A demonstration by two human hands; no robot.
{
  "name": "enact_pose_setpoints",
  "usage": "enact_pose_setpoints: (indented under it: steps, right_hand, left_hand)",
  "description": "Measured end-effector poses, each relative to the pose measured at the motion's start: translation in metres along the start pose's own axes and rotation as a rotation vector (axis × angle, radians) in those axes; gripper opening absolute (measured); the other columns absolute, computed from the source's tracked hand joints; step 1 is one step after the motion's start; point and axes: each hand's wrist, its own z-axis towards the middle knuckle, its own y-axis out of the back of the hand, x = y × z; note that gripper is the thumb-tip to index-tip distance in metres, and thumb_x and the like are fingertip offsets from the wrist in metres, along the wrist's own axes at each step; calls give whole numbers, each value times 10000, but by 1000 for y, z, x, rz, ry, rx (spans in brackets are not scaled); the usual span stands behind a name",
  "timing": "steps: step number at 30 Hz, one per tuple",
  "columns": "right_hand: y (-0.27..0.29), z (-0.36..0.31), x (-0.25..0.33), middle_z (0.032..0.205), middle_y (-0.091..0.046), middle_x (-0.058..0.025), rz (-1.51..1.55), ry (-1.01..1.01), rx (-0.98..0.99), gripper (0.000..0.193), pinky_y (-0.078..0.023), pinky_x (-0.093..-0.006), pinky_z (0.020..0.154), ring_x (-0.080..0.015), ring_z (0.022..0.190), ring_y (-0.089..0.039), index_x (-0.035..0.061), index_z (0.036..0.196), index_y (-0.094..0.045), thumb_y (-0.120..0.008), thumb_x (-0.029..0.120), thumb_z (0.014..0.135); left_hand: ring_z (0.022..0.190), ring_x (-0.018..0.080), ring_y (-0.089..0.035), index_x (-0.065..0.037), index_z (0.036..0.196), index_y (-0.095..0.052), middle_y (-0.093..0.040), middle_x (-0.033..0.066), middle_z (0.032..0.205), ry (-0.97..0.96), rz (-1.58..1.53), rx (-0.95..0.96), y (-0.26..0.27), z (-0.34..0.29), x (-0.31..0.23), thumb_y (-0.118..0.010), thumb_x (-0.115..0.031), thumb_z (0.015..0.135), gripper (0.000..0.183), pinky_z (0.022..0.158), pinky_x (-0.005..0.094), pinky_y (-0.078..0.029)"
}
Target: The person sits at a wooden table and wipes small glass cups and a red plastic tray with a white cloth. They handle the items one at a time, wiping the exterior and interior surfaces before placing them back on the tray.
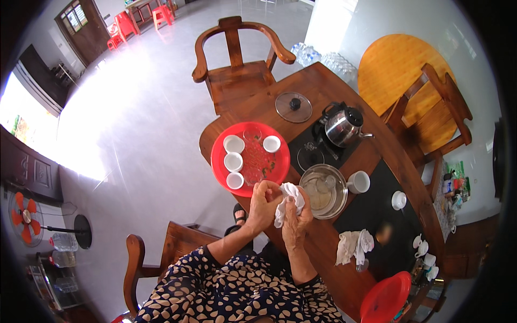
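- A white cloth [289, 204] is held between the two hands at the lower centre of the frame, bunched and creased; whether anything is wrapped inside it cannot be told.
- The cloth is gripped by the right hand [298, 218], its thumb pressed on the front and its fingers bent around the right side; the left hand [263, 209] is held at the cloth's left edge with its fingers curled, though whether a fold is pinched cannot be told.
- Just beyond the left hand, at the centre of the frame, a round red tray [217, 157] is seen; four white cups [233, 161] and clear glassware [252, 134] are set on it.
- Just right of the cloth, a round metal pot [341, 200] is placed, with clear glassware inside; beside it a white mug [359, 182] is seen.
- Farther out on the wooden table [321, 86], a steel kettle [343, 127] and a glass lid [293, 108] are placed above centre; crumpled cloths [350, 246] are left at lower right, above a red basin [385, 297].
- A wooden chair [237, 81] is stood at upper centre; an orange-bladed fan [25, 217] is seen at lower left.
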Motion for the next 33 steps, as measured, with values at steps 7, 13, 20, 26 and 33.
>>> enact_pose_setpoints:
  steps: [7,13,20,26,33]
  right_hand:
    - [-2,14,6,1039,-576,-100,178,-10,-161,246,-482,-277,773,-144,883,-570,-19,1138,-538,-563,79,913]
    - [20,26,6,961,-556,-136,-89,266,39,223,-468,-332,721,-231,800,-574,-13,1076,-567,-568,53,863]
    - [36,60,26,762,-585,-47,-136,-126,372,262,-438,-278,638,-160,676,-556,-18,959,-633,-550,224,907]
    - [52,66,5,810,-581,-5,361,-636,559,310,-444,-229,623,-93,678,-536,2,1041,-614,-558,289,937]
    - [23,16,28,1295,-391,-163,-272,301,382,411,-340,-376,1017,-314,1215,-398,20,1290,-471,-555,141,907]
  left_hand:
    - [869,154,-523,-24,1032,-588,-559,31,939,6,-165,288,13,-8,-28,-536,-221,930,228,785,302,-433]
    - [1057,200,-478,-22,1093,-576,-548,91,1050,5,-251,509,18,-1,-31,-513,-269,960,287,940,326,-374]
    - [1074,274,-450,-22,1014,-565,-538,112,1063,-119,-133,477,12,-10,-24,-611,-264,903,270,942,366,-368]
    - [1076,141,-448,-33,1039,-560,-529,40,1084,-165,-167,523,13,-6,0,-644,-176,891,222,915,293,-370]
    - [739,28,-554,-58,1094,-561,-597,-36,903,285,-748,591,24,2,-6,-516,-277,973,255,618,176,-466]
